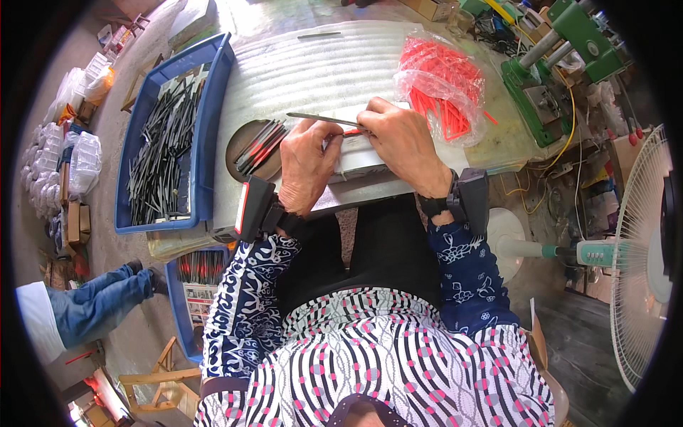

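My left hand [306,162] and my right hand [402,139] meet over the white corrugated tabletop [313,67]. Together they pinch a thin dark metal strip [320,118] that points left, with a small red plastic piece [352,132] at the end between my fingers. Just left of my left hand a round shallow dish [250,153] holds several dark strips with red tips. A clear bag of red plastic parts [441,82] lies right of my right hand. Each wrist carries a black strapped device.
A blue tray [206,121] full of dark metal strips sits at the table's left. A green press machine [551,78] stands at the far right. A white standing fan [633,252] is at my right. A second blue bin [186,299] and another person's legs [92,302] are at lower left.
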A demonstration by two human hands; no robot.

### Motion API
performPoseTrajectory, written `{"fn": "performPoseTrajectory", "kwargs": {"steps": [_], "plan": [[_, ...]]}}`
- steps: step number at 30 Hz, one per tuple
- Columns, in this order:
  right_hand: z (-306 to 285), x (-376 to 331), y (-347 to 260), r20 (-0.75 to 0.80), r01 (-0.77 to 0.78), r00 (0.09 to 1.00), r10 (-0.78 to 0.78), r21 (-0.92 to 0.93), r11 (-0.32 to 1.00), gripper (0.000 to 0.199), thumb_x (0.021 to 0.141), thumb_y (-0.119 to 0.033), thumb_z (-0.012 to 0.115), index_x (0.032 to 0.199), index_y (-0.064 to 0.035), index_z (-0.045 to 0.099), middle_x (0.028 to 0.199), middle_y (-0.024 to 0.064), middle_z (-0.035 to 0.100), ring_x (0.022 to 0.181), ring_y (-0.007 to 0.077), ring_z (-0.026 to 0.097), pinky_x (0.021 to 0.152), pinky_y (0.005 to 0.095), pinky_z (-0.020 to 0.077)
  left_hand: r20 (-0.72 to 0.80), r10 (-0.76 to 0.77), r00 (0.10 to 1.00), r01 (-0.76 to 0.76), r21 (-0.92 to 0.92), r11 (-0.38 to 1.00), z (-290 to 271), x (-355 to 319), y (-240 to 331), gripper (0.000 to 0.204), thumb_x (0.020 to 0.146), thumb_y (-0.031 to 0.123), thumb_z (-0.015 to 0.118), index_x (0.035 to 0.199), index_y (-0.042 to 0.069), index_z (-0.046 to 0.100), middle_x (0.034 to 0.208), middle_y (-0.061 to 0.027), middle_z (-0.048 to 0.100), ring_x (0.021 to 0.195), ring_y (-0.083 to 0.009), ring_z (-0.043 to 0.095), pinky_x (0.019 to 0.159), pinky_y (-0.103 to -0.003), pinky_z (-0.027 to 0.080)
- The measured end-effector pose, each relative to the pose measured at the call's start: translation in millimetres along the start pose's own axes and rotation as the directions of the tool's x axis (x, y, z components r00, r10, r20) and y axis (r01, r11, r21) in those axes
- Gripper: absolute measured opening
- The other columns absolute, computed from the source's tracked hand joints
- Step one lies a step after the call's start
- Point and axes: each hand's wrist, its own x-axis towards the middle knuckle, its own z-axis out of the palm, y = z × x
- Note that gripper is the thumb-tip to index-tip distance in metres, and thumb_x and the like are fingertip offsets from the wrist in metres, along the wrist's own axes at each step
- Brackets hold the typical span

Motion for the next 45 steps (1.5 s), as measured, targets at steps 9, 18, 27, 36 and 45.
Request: {"fn": "performPoseTrajectory", "kwargs": {"steps": [9, 18, 27, 36, 45], "plan": [[1.2, 0.6, 1.4, 0.023, -0.100, 0.995, 0.097, 0.182, 0.978, 0.009, 0.082, -0.012, 0.068, 0.085, -0.0043, 0.069, 0.084, 0.0140, 0.063, 0.075, 0.0357, 0.066, 0.067, 0.0448, 0.0528, -0.003, -0.010, 1.000, 0.010, 0.004, 1.000, 1.2, 0.5, 0.8, 0.008, 0.081, 0.008, 0.070, 0.087, 0.002, 0.070, 0.079, -0.0093, 0.063, 0.059, -0.0180, 0.060, 0.058, -0.031, 0.048], [-14.5, -12.9, -7.0, -0.243, -0.290, 0.905, 0.349, 0.248, 0.924, 0.031, 0.087, -0.031, 0.072, 0.094, -0.0025, 0.063, 0.083, 0.0113, 0.065, 0.069, 0.0274, 0.066, 0.059, 0.0381, 0.0508, 0.016, -0.013, 1.000, 0.013, 0.027, 1.000, -0.4, -0.4, 2.0, 0.008, 0.082, 0.008, 0.070, 0.087, 0.002, 0.070, 0.079, -0.0090, 0.062, 0.059, -0.0184, 0.060, 0.058, -0.031, 0.049], [-63.4, 7.1, -20.0, -0.416, 0.026, 0.839, 0.350, 0.673, 0.739, 0.028, 0.092, -0.027, 0.068, 0.096, 0.0002, 0.061, 0.077, 0.0170, 0.065, 0.059, 0.0283, 0.064, 0.054, 0.0359, 0.0484, 0.010, -0.047, 0.999, 0.047, -0.033, 0.998, 1.1, -2.3, 3.0, 0.005, 0.081, 0.008, 0.069, 0.084, 0.004, 0.068, 0.078, -0.0118, 0.061, 0.068, -0.0269, 0.062, 0.063, -0.037, 0.049], [-21.1, 5.0, -1.5, -0.165, -0.222, 0.942, 0.291, 0.341, 0.913, 0.028, 0.094, -0.026, 0.063, 0.091, 0.0010, 0.061, 0.069, 0.0175, 0.064, 0.063, 0.0350, 0.064, 0.056, 0.0414, 0.0492, -0.018, 0.003, 1.000, -0.003, 0.016, 1.000, 1.2, -1.5, 2.7, 0.008, 0.081, 0.007, 0.070, 0.087, 0.003, 0.071, 0.078, -0.0085, 0.063, 0.059, -0.0174, 0.060, 0.057, -0.031, 0.049], [-42.5, 5.5, -8.6, -0.283, -0.187, 0.893, 0.349, 0.472, 0.862, 0.025, 0.093, -0.023, 0.066, 0.091, 0.0012, 0.060, 0.071, 0.0155, 0.065, 0.061, 0.0266, 0.066, 0.055, 0.0356, 0.0497, 0.002, -0.065, 0.998, 0.065, -0.051, 0.997, 1.6, -3.9, 4.2, 0.005, 0.081, 0.007, 0.069, 0.084, 0.004, 0.068, 0.078, -0.0112, 0.061, 0.064, -0.0243, 0.061, 0.060, -0.035, 0.049]]}}
